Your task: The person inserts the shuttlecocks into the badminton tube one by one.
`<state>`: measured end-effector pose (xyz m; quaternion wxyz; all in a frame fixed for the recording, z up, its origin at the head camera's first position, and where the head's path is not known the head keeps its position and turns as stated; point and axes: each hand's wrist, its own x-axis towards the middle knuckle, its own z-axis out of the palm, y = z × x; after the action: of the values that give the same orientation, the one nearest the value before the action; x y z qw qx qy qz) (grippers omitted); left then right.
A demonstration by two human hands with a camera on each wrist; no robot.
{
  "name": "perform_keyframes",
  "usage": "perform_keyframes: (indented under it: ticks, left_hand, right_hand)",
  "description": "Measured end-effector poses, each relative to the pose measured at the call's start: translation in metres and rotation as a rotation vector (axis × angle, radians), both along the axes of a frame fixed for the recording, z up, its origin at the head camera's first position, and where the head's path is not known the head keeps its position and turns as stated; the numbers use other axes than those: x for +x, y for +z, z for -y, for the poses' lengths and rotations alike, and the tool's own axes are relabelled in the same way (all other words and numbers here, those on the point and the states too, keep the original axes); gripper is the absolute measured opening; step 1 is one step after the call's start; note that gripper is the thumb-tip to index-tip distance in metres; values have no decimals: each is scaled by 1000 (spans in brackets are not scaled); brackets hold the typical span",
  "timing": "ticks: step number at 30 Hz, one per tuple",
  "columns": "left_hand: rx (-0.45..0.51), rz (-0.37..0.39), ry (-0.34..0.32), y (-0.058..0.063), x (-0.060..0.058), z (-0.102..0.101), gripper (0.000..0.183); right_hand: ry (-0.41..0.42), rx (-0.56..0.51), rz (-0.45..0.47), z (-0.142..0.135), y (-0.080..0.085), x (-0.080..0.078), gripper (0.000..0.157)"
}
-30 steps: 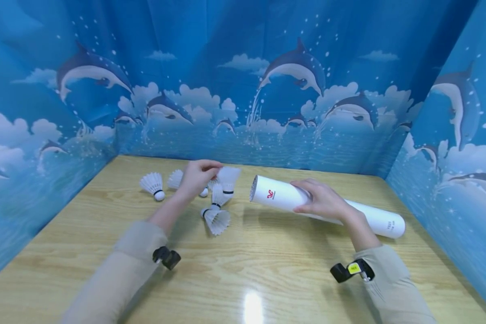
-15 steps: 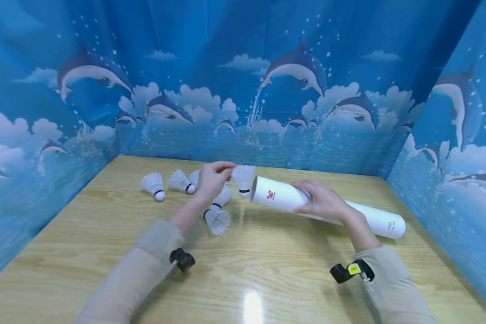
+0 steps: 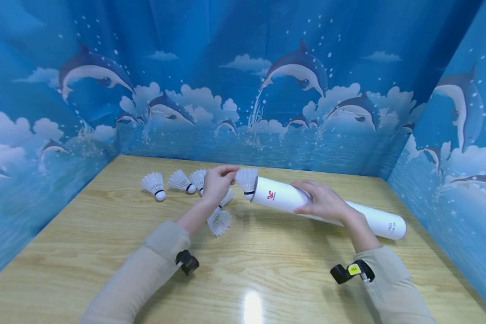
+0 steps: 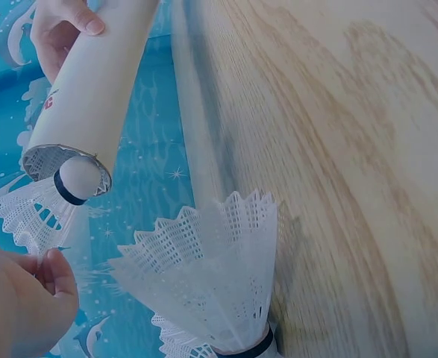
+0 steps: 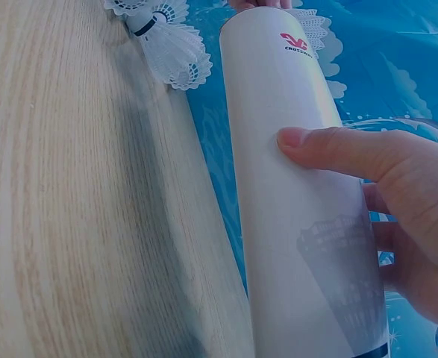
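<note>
Step in hand reads as feeding a shuttlecock [image 3: 246, 177] into the white tube [image 3: 281, 194]. Left hand [image 3: 218, 182] pinches that shuttlecock at the edge of its skirt; the cork [image 4: 80, 177] is at the tube's mouth, not inside, with the skirt tipped up and away. Right hand [image 3: 321, 200] grips the tube round its body, thumb on the near side, mouth facing left and raised off the table [image 3: 267, 270].

Next move likely calls for the person to swing the skirt round so the cork leads, line it up with the bore and push, tube held steady.

Counts:
- tube: 1
- shuttlecocks outside it: 6 = 1 pinched + 5 on the table: leftmost [image 3: 153, 183], second [image 3: 180, 181], third [image 3: 197, 179], then an upper one [image 3: 227, 197] and a lower one [image 3: 219, 222] close together, both partly behind the left arm
- hands: 2, both occupied

Right wrist view shows a faint skirt shape on the tube wall; possibly one or more inside, can't tell how many.
</note>
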<state>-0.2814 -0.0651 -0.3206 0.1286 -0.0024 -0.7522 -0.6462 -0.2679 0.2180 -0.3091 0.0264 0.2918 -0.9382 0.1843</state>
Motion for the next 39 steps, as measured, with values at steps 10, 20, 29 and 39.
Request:
perform_keyframes:
  ticks: [10, 20, 29, 39]
  left_hand:
    - [-185, 84, -71, 0, 2, 4, 15]
    - [-385, 104, -182, -4, 4, 6, 11]
    - [-469, 38, -201, -7, 6, 0, 10]
    - [-494, 48, -249, -6, 11, 4, 29]
  right_hand:
    - [-2, -2, 3, -1, 0, 0, 74]
    - [-7, -1, -7, -2, -1, -1, 73]
    - [-13, 2, 7, -1, -1, 0, 73]
    - [-13, 3, 5, -3, -1, 0, 73]
